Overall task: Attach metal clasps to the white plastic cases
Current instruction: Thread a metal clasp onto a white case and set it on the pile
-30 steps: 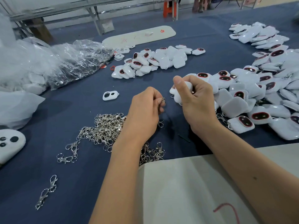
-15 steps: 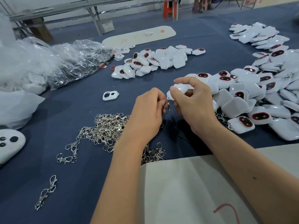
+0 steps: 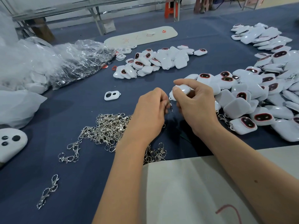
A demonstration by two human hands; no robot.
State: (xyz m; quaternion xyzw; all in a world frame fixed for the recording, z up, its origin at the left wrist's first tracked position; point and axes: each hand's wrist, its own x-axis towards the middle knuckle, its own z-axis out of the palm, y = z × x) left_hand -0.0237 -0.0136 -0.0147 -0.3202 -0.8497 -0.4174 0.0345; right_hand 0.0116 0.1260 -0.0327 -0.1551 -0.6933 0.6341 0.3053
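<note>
Just right of the loose clasp pile (image 3: 110,128), the right hand (image 3: 195,107) pinches a white case (image 3: 182,90) while the left hand (image 3: 150,113) pinches a metal clasp (image 3: 170,106) at its loop, which could slip off if either pinch loosens.

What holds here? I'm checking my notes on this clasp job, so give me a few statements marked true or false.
1. The right hand holds a white case. True.
2. The left hand is flat on the cloth. False: it pinches a metal clasp beside the case.
3. The loose clasp pile lies left of the left hand. True.
4. The clear plastic bag is at the right edge. False: it is at the far left.
</note>
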